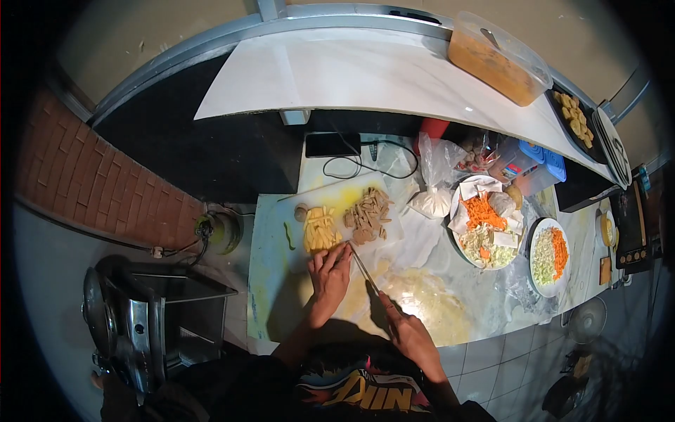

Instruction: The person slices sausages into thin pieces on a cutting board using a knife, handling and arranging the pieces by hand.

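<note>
Knife [365,269] in the right hand [410,334], its fingers closed around the handle so that the blade runs forward and to the left, its tip just beside the left fingertips; held this way, it probably stays easy to steer. The left hand [328,281] reaches to the near edge of the yellow strips [320,228], fingers bent and slightly apart, likely to steady them; whether it pinches a piece, I cannot tell.

Those strips lie in a bunch on the cutting board [346,192], roughly side by side, perhaps so that one hand can cover them. Brown strips [369,214] form a looser heap to their right, apart from the yellow ones, which seems to keep the two kinds from mixing. A small round brown piece [301,212] sits at the yellow bunch's far left, and a green chili [289,235] lies farther left, out of the blade's way.

Over on the right, a large plate [485,268] holds orange shreds [485,211] and pale chopped pieces [479,236]; a smaller plate [545,295] bears similar colors in two side-by-side portions. Both sit well apart from the knife, presumably leaving the right arm room.
</note>
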A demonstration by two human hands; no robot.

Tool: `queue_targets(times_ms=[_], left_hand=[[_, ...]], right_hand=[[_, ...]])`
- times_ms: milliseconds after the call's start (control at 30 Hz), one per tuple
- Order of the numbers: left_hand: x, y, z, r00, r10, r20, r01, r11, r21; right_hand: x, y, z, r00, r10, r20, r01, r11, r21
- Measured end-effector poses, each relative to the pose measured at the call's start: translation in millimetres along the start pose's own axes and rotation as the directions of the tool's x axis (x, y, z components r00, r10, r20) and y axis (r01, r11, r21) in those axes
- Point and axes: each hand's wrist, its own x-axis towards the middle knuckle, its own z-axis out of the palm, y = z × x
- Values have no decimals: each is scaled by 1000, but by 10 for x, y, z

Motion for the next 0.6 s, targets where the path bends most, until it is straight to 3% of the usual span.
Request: queue_targets(times_ms=[200,500,600], left_hand=[[14,10,-26,1000,-10,12,10,1000,-20],[29,-16,-30,1000,-4,23,6,997,-77],[40,-28,-35,999,13,44,-11,999,-50]], right_hand=[[-25,-27,0,999,-12,52,12,1000,1],[40,-265,-89,973,125,193,-126,992,-8],[65,-284,-107,985,62,160,-57,998,-41]])
